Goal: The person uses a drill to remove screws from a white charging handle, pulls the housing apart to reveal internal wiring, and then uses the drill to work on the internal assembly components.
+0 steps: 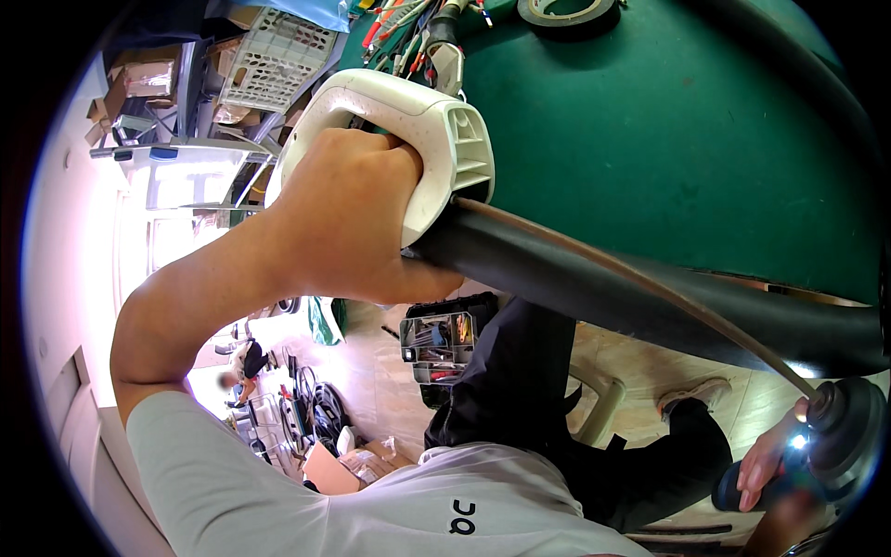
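My left hand [357, 209] is wrapped round the loop of a white plastic handle housing [441, 116], which rests at the edge of a green tabletop [687, 139]. From the housing's lower end a thick black cable [575, 274] runs off to the right. At the lower right, my right hand [763, 464] grips a dark power drill [846, 422] with its lamp lit. A long thin shaft [640, 278] stretches from the drill's chuck to the housing's ribbed end; whether its tip sits on a screw is hidden.
Loose coloured wires [394, 37] and a black tape roll [571, 19] lie at the table's far side. On the floor stand an open toolbox [438, 348] and a stool [601, 408]. A white basket [278, 60] is at upper left; another person [246, 367] is in the background.
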